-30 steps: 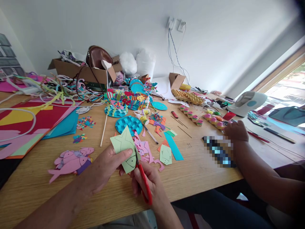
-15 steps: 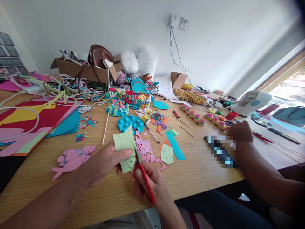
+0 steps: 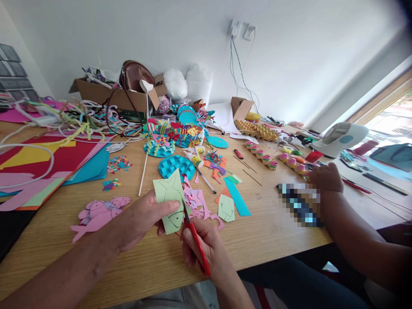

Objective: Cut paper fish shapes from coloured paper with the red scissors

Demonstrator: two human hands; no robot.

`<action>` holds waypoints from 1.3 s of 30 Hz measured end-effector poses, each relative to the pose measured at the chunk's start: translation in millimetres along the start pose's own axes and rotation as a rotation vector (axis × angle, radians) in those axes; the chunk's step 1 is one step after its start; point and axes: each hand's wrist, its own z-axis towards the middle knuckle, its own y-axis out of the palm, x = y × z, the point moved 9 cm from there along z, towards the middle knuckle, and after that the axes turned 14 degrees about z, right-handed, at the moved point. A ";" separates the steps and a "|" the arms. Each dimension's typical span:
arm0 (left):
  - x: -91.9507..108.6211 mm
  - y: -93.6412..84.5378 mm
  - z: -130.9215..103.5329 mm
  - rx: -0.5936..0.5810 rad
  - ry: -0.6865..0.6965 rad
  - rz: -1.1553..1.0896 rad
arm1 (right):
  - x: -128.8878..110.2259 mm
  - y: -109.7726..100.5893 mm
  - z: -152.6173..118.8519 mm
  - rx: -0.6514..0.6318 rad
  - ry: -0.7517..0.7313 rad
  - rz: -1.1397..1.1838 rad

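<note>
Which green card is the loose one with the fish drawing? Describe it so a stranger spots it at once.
On the wooden table, look beyond the right hand and its red-handled scissors. Beside the straight blue strip lies the small pale-green card; unlike the green sheet in the left hand, nobody holds it.

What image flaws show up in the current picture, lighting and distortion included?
Head view: glare washes out the window; wide-angle stretch at the edges, with the window frame slanting; black upper-right corner; a pixelated patch hides something beside the co-worker's hand.
</note>
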 end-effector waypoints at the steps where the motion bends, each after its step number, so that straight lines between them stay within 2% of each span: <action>1: -0.1 1.2 0.2 0.000 0.013 -0.013 | -0.9 0.6 0.0 0.000 -0.011 0.010; 13: 1.8 10.4 1.0 0.015 0.078 -0.028 | -0.3 1.1 3.5 0.042 -0.045 0.025; 32: -1.9 12.4 -1.8 0.080 0.026 -0.041 | -1.0 0.9 2.0 0.041 -0.078 -0.007; 39: -4.1 14.9 -3.5 0.092 0.024 -0.040 | -1.6 -0.1 0.4 0.057 -0.045 -0.044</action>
